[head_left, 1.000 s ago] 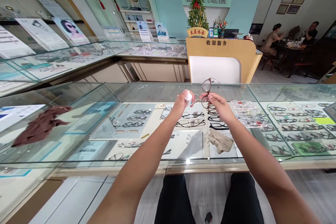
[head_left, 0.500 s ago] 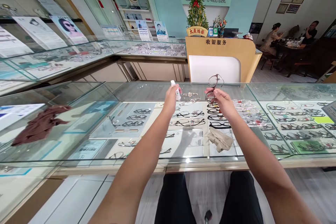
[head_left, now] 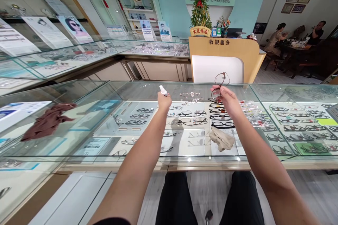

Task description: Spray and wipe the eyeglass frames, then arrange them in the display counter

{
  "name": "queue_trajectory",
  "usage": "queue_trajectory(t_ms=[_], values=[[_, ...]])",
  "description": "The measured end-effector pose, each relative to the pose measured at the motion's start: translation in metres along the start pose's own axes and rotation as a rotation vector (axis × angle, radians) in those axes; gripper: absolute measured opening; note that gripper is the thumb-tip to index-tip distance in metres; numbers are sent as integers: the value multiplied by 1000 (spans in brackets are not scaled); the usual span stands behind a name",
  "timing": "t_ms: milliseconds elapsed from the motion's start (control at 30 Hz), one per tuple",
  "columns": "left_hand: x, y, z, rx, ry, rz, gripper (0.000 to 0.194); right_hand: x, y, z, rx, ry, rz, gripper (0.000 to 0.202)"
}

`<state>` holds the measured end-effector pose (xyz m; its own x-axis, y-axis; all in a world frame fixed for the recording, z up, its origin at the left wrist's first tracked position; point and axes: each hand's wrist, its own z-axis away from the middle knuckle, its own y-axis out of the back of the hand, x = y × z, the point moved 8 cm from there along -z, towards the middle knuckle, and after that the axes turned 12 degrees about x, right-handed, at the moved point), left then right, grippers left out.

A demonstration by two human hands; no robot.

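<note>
My left hand (head_left: 164, 101) is closed round a small white bottle (head_left: 163, 90), whose top sticks up above the fingers. Its label is mostly covered. In my right hand (head_left: 227, 99) is a pair of brownish eyeglasses (head_left: 221, 78), pinched near the middle of the frame and turned so one lens stands above the fingers and the other hangs partly behind them. Both hands are raised over the glass display counter (head_left: 148, 88). A crumpled beige cloth (head_left: 222, 139) lies on the glass below my right hand.
Rows of eyeglasses (head_left: 194, 113) lie inside the counter. A brown cloth (head_left: 49, 121) rests on the glass at left. Across the floor stand a wooden cashier desk (head_left: 253, 59) and another display case (head_left: 155, 51). Two people (head_left: 276, 38) sit at a table at back right.
My left hand has moved left with the bottle, away from the eyeglasses, and the bottle has tilted. My right hand and the eyeglasses have shifted slightly to the right.
</note>
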<state>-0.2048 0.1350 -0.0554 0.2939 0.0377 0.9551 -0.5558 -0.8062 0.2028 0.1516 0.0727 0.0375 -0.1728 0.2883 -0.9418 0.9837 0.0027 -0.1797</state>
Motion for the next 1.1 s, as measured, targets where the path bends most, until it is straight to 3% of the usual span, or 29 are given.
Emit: queue_trajectory(t_ms=[100,200,300,367,400,433,500,567,600,667,767,933,1100], values=[[0,3,5,27,60,-55,37,-1,2,0,9,5,23,58],[14,16,11,132,65,-103,55,-2,2,0,10,7,18,58],[53,40,24,323,-114,-94,63,-5,4,0,17,17,5,57],[88,49,42,338,-336,5,51,-6,5,-1,25,23,7,57],[104,48,55,266,-435,73,41,-7,6,-1,28,24,10,58],[118,42,69,118,-520,128,30,-7,6,-2,30,25,11,59],[137,17,111,-345,-643,157,12,-8,7,-2,33,22,4,59],[140,-5,167,-871,-737,69,4,-9,7,-2,36,17,-1,59],[137,-10,192,-1070,-784,13,7,-9,7,-2,37,15,3,58],[131,-12,226,-1319,-865,-80,20,-10,7,-1,37,13,20,59],[124,-14,243,-1421,-936,-169,29,-10,6,-1,37,12,27,60],[116,-21,241,-1394,-957,-212,18,-10,5,-1,29,17,25,58],[120,-20,241,-1393,-878,-144,13,-10,6,-1,37,16,-6,56]])
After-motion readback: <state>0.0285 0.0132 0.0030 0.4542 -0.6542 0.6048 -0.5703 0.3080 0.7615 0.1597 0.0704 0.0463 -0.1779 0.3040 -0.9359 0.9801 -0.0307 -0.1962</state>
